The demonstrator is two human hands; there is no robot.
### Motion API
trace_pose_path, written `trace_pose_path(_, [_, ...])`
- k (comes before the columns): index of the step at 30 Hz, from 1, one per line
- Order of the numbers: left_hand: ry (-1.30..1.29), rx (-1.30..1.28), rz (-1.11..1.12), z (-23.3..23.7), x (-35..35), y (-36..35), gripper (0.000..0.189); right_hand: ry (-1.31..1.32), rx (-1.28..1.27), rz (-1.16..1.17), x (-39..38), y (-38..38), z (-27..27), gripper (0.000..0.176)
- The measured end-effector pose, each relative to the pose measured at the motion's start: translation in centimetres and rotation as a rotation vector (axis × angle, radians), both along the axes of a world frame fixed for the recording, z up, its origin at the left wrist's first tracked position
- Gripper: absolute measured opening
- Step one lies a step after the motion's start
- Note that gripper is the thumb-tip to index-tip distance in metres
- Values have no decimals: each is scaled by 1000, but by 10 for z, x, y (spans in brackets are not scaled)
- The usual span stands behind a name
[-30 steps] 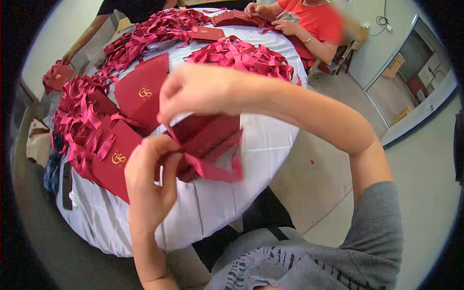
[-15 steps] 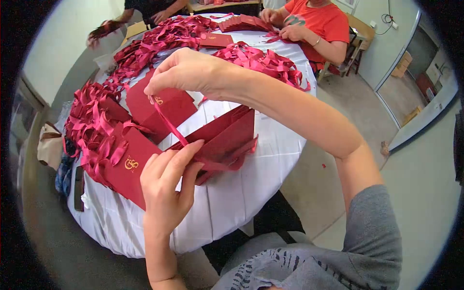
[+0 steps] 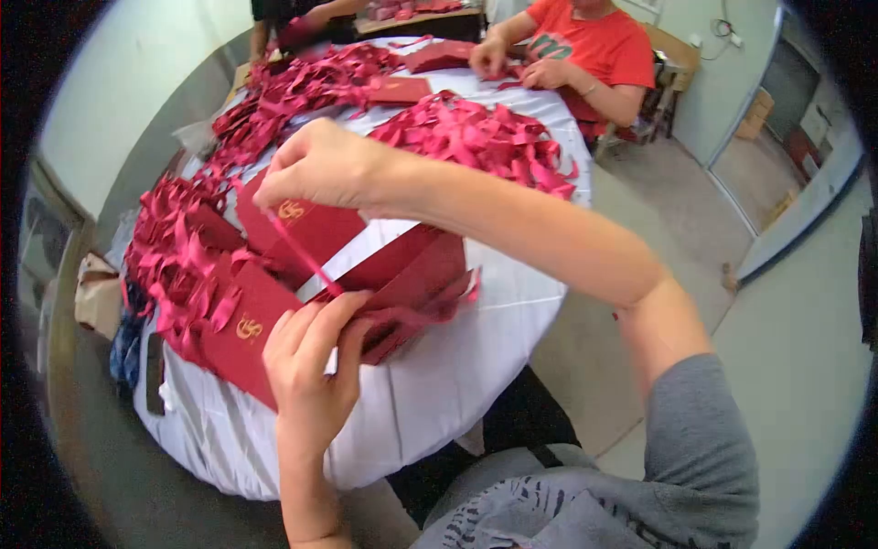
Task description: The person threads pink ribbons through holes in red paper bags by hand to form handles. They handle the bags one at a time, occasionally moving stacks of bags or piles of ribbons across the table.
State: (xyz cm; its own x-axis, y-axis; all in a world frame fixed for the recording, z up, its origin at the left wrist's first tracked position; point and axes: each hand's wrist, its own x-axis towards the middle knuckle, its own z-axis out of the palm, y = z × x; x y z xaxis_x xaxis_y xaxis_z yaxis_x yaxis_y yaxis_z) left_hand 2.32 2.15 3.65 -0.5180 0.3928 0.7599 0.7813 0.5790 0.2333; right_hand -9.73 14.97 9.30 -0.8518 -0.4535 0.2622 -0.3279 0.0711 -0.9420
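Note:
A dark red paper bag (image 3: 422,265) rests tilted on the table in front of me, its mouth partly open. My left hand (image 3: 311,366) is closed at the bag's near left edge, thumb and fingers pinching it where the ribbon comes out. Above and to the left, my right hand (image 3: 320,169) pinches the end of a crimson ribbon (image 3: 302,252) and holds it taut up from the bag. More ribbon hangs loosely across the bag's near side. Flat red bags with gold logos lie left of the bag, one nearer (image 3: 245,320) and one behind (image 3: 306,220).
Heaps of ribboned bags cover the left (image 3: 178,252) and far middle (image 3: 471,137) of the white-covered round table (image 3: 512,302). A co-worker in a red shirt (image 3: 604,46) handles red pieces across the table. Another person in dark clothes (image 3: 302,14) stands at the far left.
My right hand has lowered slightly and shifted left, still pinching the ribbon. My left hand keeps its hold. The far-left person's arm has moved in toward the table. The whole view has shifted slightly.

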Motion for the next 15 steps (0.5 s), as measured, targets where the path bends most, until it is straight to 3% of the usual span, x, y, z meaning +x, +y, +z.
trace_pose_path(2, [-25, 27, 12, -1, 1, 1, 21, 76, 19, 64, -4, 4, -5, 18])
trace_pose_path(3, [-21, 41, 18, -1, 0, 2, 21, 152, 159, 1, 4, 10, 3, 22])
trace_pose_path(5, [-46, 54, 53, -2, 0, 1, 20, 646, 70, -220, 1, 11, -9, 24])
trace_pose_path(6, [-47, 64, 80, -2, 0, 1, 19, 714, 47, -282, 18, 19, -3, 22])
trace_pose_path(8, [-52, 82, 100, -5, -3, -2, 18, 763, -45, -324, 50, 35, -2, 20])
trace_pose_path(15, [-54, 72, 133, -7, -4, 2, 15, 803, 301, -408, 112, 51, -76, 23])
